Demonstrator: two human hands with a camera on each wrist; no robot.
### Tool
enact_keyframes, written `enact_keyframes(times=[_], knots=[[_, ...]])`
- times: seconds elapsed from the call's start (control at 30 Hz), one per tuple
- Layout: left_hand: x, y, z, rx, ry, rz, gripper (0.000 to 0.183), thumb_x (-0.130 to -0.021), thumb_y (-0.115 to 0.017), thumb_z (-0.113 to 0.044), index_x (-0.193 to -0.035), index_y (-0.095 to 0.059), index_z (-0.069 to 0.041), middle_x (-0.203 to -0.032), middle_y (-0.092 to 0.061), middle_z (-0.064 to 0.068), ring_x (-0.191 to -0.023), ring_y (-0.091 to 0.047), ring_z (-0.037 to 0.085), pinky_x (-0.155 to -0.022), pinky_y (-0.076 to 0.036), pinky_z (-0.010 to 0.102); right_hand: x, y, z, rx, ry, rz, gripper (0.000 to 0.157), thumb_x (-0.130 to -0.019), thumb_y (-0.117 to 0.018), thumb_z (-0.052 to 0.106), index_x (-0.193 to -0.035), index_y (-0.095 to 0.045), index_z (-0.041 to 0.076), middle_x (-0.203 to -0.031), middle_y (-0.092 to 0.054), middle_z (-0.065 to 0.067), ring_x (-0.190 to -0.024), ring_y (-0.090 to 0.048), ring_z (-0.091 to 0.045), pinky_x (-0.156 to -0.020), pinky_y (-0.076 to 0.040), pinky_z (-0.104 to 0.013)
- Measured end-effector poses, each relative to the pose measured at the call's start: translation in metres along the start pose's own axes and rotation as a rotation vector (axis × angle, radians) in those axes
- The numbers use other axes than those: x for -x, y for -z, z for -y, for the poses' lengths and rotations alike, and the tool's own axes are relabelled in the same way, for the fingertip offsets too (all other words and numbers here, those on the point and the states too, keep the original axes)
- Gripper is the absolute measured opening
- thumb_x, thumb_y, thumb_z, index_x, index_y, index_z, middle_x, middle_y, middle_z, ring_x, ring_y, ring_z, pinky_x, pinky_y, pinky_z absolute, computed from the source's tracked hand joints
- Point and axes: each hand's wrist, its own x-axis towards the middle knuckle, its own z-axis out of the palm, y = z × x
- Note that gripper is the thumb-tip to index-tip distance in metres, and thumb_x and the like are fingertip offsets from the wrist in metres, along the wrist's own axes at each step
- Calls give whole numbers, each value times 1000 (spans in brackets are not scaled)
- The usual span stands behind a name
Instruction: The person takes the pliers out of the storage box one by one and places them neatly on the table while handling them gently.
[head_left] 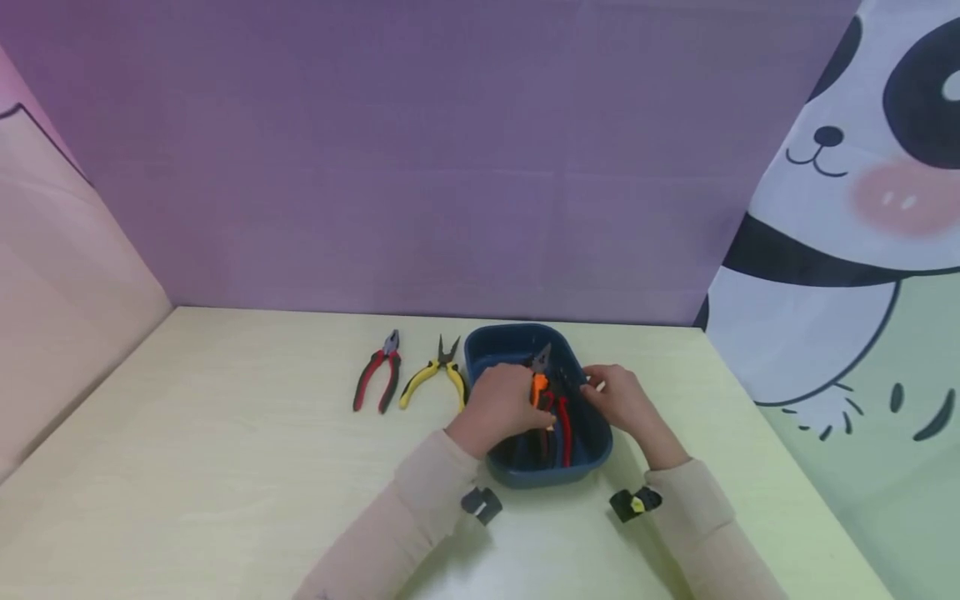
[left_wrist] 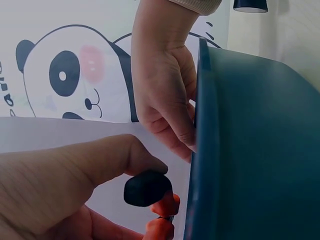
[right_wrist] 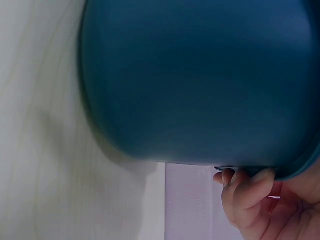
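Note:
A blue plastic bin (head_left: 551, 477) stands on the table. Over its left part my left hand (head_left: 502, 402) grips orange-handled pliers (head_left: 539, 386), whose jaws point away from me. In the left wrist view the thumb of the left hand (left_wrist: 95, 165) lies against a black handle end, with orange parts of the pliers (left_wrist: 161, 230) below. My right hand (head_left: 618, 402) holds the bin's right rim, and the right wrist view shows the fingers of the right hand (right_wrist: 252, 200) bent at the bin's edge. Red-handled pliers (head_left: 566, 433) lie inside the bin, partly covered by other tools.
Left of the bin, yellow-handled pliers (head_left: 430, 375) lie spread on the table (head_left: 225, 433), close to the bin's wall. Farther left lie red-and-black pliers (head_left: 367, 375). A purple backdrop (head_left: 420, 167) rises behind the table's far edge, and a panda-print sheet (head_left: 817, 333) hangs at right.

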Motion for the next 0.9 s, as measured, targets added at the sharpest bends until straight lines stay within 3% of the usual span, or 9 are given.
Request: enact_keyframes(times=[0.23,0.63,0.9], knots=[[1,5,0,31,40,19,37,-72,-80,-38,-91,-63,-10,-73,-57,-3,-67,-53,14,-58,-44,23,1,2,0,-11,6,-8,26,-85,-59,2,-107,-61,-11,-76,-65,-14,-60,-60,-17,-60,-49,-35],[6,14,5,18,27,6,34,-75,-77,-38,-87,-63,-9,-73,-57,-2,-70,-52,16,-62,-43,27,1,4,-2,-15,-2,0,28,-85,-58,3,-109,-61,-12,-79,-66,-16,-61,-60,-18,-61,-50,-36],[8,19,7,42,46,14,35,-74,-78,-35,-89,-60,-9,-75,-56,0,-65,-53,14,-54,-44,22,2,5,1,-23,0,6,27,-85,-58,2,-108,-61,-11,-78,-66,-16,-60,-60,-18,-60,-49,-36]])
